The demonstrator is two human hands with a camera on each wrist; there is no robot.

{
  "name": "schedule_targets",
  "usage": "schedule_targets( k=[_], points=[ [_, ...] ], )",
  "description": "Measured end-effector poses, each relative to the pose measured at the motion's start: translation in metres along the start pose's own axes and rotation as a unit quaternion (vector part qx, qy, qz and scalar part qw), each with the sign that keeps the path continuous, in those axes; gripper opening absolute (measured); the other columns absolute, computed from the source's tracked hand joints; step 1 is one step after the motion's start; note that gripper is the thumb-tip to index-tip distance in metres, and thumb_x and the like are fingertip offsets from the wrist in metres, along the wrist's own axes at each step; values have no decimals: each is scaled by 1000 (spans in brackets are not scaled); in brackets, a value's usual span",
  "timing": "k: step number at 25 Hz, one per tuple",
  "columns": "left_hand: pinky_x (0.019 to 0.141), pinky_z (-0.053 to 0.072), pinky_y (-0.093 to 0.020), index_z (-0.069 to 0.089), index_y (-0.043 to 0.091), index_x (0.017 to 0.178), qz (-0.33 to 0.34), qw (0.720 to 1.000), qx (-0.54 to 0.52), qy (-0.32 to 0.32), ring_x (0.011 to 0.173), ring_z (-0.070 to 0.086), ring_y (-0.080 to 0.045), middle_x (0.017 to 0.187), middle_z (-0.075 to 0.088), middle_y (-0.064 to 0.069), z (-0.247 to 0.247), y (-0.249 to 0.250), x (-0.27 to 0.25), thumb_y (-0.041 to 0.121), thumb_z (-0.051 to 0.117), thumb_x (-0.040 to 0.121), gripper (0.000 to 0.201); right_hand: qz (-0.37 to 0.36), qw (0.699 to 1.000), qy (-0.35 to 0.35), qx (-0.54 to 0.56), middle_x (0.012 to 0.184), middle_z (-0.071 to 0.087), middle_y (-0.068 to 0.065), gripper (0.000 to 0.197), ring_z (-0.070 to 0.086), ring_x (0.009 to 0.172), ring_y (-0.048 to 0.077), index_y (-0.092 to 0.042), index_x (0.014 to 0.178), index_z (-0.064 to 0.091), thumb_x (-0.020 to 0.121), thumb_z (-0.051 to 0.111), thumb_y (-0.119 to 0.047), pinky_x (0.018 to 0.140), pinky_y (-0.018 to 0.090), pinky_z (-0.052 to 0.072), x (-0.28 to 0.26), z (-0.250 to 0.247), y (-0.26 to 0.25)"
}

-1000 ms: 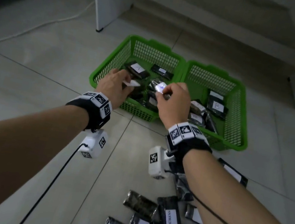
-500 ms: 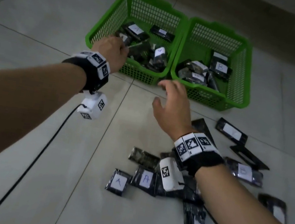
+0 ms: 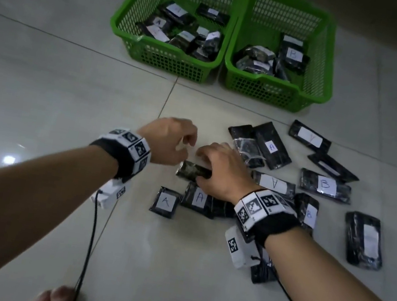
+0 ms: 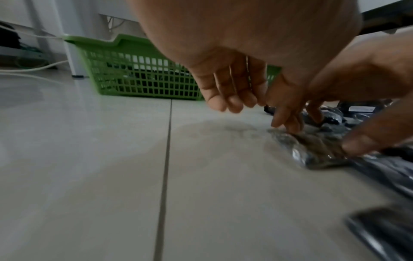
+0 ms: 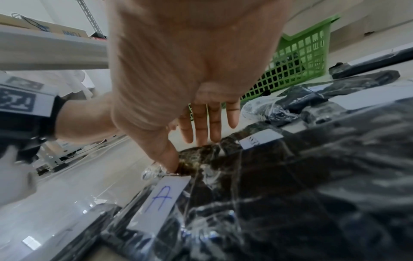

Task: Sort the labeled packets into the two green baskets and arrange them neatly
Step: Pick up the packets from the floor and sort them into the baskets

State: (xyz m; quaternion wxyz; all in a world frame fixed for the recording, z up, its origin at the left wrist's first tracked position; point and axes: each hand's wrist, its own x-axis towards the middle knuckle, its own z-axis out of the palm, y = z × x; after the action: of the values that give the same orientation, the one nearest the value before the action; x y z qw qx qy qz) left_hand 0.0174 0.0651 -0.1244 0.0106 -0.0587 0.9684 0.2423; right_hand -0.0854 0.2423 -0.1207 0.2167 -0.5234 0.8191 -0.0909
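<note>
Both baskets [image 3: 170,63] part-filled; a dozen-odd packets lie loose in front of them. Your right hand [image 3: 223,170] pinches an unlabeled-side packet [image 3: 192,171]; left hand [image 3: 167,142] loosely curled, empty.

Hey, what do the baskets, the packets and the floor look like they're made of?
Baskets: likely molded plastic, judging by the uniform bright green and lattice walls with a smooth rim. Packets: dark contents in what seems clear glossy film that is crinkled and glinting, with white paper-like labels. Floor: probably glazed ceramic tile, pale and shiny, with grout lines and a light reflection.
</note>
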Motion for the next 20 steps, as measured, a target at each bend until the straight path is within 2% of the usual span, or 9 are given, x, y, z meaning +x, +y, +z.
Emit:
schedule_targets(
  k=[3,6,8,10,12,14,16,17,20],
  points=[
    [74,51,-26,67,18,106,-6,999,-31,-31,82,55,-10,97,58,6,16,-5,-18,32,68,68,40,8,1000,-26,-2,110,63,-4,41,51,106,17,-21,116,63,78,74,-32,98,38,39,3,2,1],
    [78,45,-22,67,20,109,-41,996,-57,-57,91,55,-12,102,56,7,14,-4,-24,31,71,65,46,24,998,-34,45,100,60,-6,27,51,98,14,-20,103,66,79,77,-27,96,37,42,4,0,2],
    [73,43,-23,63,21,101,-74,992,-49,-86,89,58,-16,95,56,10,10,3,-26,36,78,67,41,45,993,-1,107,94,61,-3,20,55,89,17,-19,96,62,81,74,-22,83,35,48,4,-6,6],
    [70,44,-23,59,27,91,-73,987,-15,-143,84,58,-11,88,56,15,8,10,-33,56,84,59,50,62,984,40,164,84,62,3,18,58,75,21,-20,89,52,82,69,-20,65,35,47,4,-13,11],
    [73,48,-24,59,31,88,-65,977,17,-202,84,56,-7,91,55,16,7,17,-40,66,85,49,59,59,973,90,202,78,62,5,25,61,70,24,-21,82,46,78,70,-16,60,40,48,2,-17,15],
    [75,52,-28,61,30,84,-75,973,17,-219,86,56,-8,93,55,15,9,19,-45,62,88,47,55,40,970,127,201,76,58,0,29,57,68,22,-20,80,47,69,72,-10,61,39,47,-2,-18,17],
    [73,53,-30,59,27,76,-93,973,-4,-211,83,57,-11,90,56,13,11,20,-46,54,91,47,51,21,965,145,218,80,58,-3,30,55,68,15,-17,83,52,65,73,-6,59,31,45,-5,-20,15],
    [68,51,-28,56,27,73,-97,974,-15,-205,80,56,-11,87,56,12,11,20,-46,50,92,48,50,10,960,158,229,81,59,-3,30,55,69,14,-17,85,54,65,71,-3,60,29,45,-5,-22,14],
    [53,38,-18,48,24,64,-119,976,-73,-165,61,48,-9,68,53,11,2,20,-45,34,94,56,48,7,948,209,238,84,63,0,36,62,75,20,-16,91,53,69,74,2,62,36,51,-1,-30,12]
  ],
)
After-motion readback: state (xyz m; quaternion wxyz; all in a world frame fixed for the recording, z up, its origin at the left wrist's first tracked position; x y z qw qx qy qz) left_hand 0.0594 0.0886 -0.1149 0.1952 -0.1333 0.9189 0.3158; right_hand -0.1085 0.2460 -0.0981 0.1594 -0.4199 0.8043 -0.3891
